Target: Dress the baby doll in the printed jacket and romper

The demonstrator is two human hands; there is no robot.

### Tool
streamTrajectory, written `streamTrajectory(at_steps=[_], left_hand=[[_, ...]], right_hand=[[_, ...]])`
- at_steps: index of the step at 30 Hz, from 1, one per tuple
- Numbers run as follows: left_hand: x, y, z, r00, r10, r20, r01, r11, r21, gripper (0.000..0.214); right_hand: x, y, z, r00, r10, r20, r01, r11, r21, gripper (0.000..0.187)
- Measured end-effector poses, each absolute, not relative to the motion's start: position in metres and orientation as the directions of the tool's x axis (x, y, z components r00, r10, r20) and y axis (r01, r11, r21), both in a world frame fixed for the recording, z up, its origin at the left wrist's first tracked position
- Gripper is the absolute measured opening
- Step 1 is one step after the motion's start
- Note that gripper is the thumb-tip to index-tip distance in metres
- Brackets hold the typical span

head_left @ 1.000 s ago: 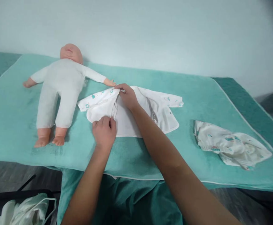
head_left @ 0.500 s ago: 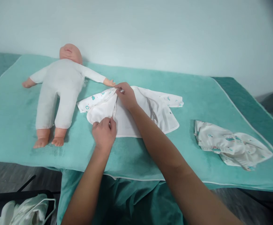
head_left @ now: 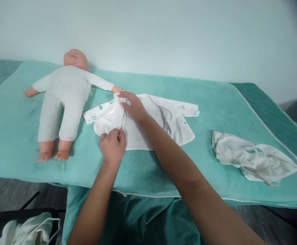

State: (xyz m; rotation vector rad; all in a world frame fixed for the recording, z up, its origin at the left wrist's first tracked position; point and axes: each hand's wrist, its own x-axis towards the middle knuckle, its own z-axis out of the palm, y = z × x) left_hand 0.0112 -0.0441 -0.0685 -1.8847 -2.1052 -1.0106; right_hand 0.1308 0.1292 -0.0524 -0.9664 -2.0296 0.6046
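- My left hand (head_left: 112, 145): fingers closed, pinching the lower front edge of the white shirt (head_left: 137, 137).
- My right hand (head_left: 134, 106): fingers on the shirt's upper front flap, thumb a bit apart; can't tell if they pinch cloth.
- Shirt lies opened mid-counter (head_left: 16, 143), sleeves out to both sides, hem toward the near edge; teal prints on sleeves.
- Doll (head_left: 68, 86) on its back toward the counter's left end, head at the far edge, one hand right beside the shirt flap.
- Bunched printed garment (head_left: 252, 156) near the counter's near right corner, well apart from my hands.
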Motion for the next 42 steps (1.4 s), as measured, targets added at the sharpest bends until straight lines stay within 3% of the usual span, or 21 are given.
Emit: streamTrajectory(at_steps=[3, 12, 24, 28, 32, 37, 42], left_hand=[[0.011, -0.044, -0.069, -0.215, 0.824, 0.524, 0.922, -0.005, 0.386, 0.036], [0.011, -0.044, -0.067, -0.222, 0.794, 0.565, 0.914, -0.032, 0.404, 0.034], [0.01, -0.043, -0.065, -0.216, 0.812, 0.543, 0.943, 0.029, 0.332, 0.031], [0.01, -0.042, -0.066, -0.207, 0.823, 0.529, 0.947, 0.033, 0.32, 0.031], [0.01, -0.042, -0.066, -0.208, 0.823, 0.528, 0.945, 0.031, 0.325, 0.031], [0.01, -0.041, -0.066, -0.191, 0.814, 0.549, 0.947, 0.005, 0.321, 0.029], [0.009, -0.041, -0.067, -0.186, 0.812, 0.553, 0.931, -0.034, 0.363, 0.029]], right_hand=[[0.131, 0.133, -0.056, -0.516, 0.735, 0.439, 0.419, 0.664, -0.62, 0.047], [0.125, 0.124, -0.048, -0.669, 0.716, 0.199, 0.601, 0.679, -0.421, 0.056], [0.106, 0.125, -0.048, -0.619, 0.783, 0.062, 0.744, 0.61, -0.274, 0.062], [0.099, 0.12, -0.05, -0.556, 0.823, 0.117, 0.778, 0.564, -0.278, 0.059], [0.106, 0.115, -0.043, -0.531, 0.807, 0.256, 0.729, 0.59, -0.348, 0.043], [0.12, 0.12, -0.039, -0.317, 0.902, 0.294, 0.832, 0.413, -0.371, 0.035], [0.123, 0.124, -0.046, -0.524, 0.809, 0.267, 0.72, 0.588, -0.369, 0.04]])
